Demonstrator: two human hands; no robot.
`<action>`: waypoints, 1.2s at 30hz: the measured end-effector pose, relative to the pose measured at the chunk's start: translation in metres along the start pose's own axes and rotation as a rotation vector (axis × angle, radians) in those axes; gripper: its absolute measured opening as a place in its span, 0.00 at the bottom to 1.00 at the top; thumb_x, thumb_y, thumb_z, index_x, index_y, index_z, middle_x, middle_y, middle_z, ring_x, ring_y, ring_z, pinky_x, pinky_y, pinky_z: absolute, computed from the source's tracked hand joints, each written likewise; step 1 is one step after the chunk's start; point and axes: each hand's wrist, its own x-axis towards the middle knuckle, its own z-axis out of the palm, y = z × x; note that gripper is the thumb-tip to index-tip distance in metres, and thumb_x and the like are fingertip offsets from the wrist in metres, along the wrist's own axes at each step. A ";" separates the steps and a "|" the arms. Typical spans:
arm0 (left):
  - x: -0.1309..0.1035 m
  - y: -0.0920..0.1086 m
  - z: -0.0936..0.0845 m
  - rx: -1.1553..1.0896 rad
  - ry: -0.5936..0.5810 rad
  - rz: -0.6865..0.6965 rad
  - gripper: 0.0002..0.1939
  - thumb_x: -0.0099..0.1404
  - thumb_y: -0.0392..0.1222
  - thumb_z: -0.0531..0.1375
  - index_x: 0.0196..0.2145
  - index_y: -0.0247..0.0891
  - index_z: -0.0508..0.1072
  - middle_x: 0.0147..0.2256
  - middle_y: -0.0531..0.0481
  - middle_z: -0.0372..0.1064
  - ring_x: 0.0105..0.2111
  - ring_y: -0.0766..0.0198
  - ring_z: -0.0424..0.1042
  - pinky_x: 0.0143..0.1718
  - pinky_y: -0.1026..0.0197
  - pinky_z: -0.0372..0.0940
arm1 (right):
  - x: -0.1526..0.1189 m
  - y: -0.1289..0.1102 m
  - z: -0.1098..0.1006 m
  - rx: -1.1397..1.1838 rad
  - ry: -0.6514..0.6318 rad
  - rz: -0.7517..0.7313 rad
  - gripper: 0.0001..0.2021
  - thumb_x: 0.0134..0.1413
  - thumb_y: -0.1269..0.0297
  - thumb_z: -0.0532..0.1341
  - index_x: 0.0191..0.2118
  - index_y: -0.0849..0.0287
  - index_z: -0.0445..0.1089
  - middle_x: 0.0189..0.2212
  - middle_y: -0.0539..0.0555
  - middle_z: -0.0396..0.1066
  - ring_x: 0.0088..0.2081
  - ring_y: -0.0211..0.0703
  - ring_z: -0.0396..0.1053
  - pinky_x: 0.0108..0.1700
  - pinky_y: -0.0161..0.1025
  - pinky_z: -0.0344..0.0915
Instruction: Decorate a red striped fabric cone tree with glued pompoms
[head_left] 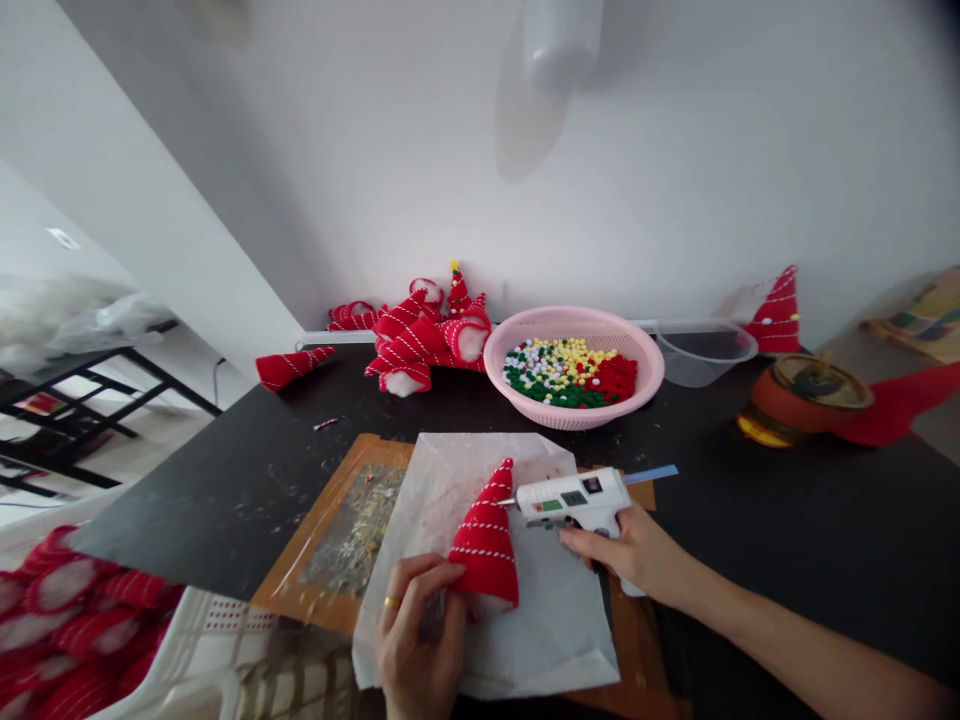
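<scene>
A red felt cone wound with white-and-red twisted cord lies on a white paper sheet, its tip pointing away from me. My left hand, with a ring on one finger, grips the cone near its wide, white-stuffed base. In my right hand is a white hot glue gun, its fingers wrapped round the handle. The gun's metal nozzle touches or nearly touches the cone's right side below the tip. A blue stick juts from the back of the gun.
A pink basket holds white, yellow, red and green pompoms. Stuffed red cones are heaped beside it, and another cone lies apart. At right stand a clear bowl and a round brown container. More cones fill the lower left.
</scene>
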 end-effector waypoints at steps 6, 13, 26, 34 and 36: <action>0.002 -0.001 -0.001 0.017 -0.009 0.053 0.08 0.66 0.31 0.60 0.38 0.40 0.77 0.39 0.51 0.72 0.37 0.66 0.74 0.38 0.65 0.68 | -0.002 -0.005 -0.005 0.266 -0.123 0.157 0.18 0.50 0.49 0.68 0.25 0.61 0.70 0.20 0.51 0.70 0.19 0.33 0.58 0.21 0.32 0.52; 0.005 0.002 -0.003 -0.008 -0.046 0.085 0.09 0.67 0.29 0.59 0.39 0.40 0.76 0.39 0.50 0.70 0.38 0.66 0.73 0.40 0.65 0.68 | 0.003 0.001 -0.018 0.566 -0.104 -0.057 0.16 0.59 0.54 0.66 0.29 0.63 0.73 0.26 0.54 0.72 0.25 0.36 0.65 0.26 0.32 0.60; 0.006 0.003 -0.004 -0.057 -0.079 0.112 0.10 0.66 0.28 0.59 0.39 0.40 0.77 0.39 0.50 0.68 0.38 0.66 0.72 0.38 0.65 0.68 | 0.004 -0.015 -0.040 0.735 0.189 -0.276 0.10 0.57 0.56 0.68 0.31 0.56 0.74 0.28 0.52 0.68 0.32 0.42 0.66 0.29 0.33 0.64; 0.005 0.001 -0.005 -0.081 -0.146 0.139 0.12 0.66 0.27 0.59 0.41 0.40 0.77 0.40 0.49 0.67 0.39 0.65 0.72 0.40 0.63 0.69 | 0.004 -0.022 -0.049 0.514 0.386 -0.270 0.12 0.56 0.54 0.69 0.31 0.57 0.75 0.29 0.52 0.72 0.30 0.40 0.67 0.28 0.33 0.63; 0.007 0.002 -0.005 -0.086 -0.151 0.151 0.12 0.66 0.27 0.59 0.41 0.40 0.77 0.39 0.49 0.67 0.38 0.65 0.71 0.39 0.63 0.68 | 0.004 -0.017 -0.041 0.360 0.306 -0.163 0.14 0.56 0.53 0.68 0.30 0.59 0.75 0.27 0.53 0.73 0.27 0.38 0.66 0.28 0.34 0.62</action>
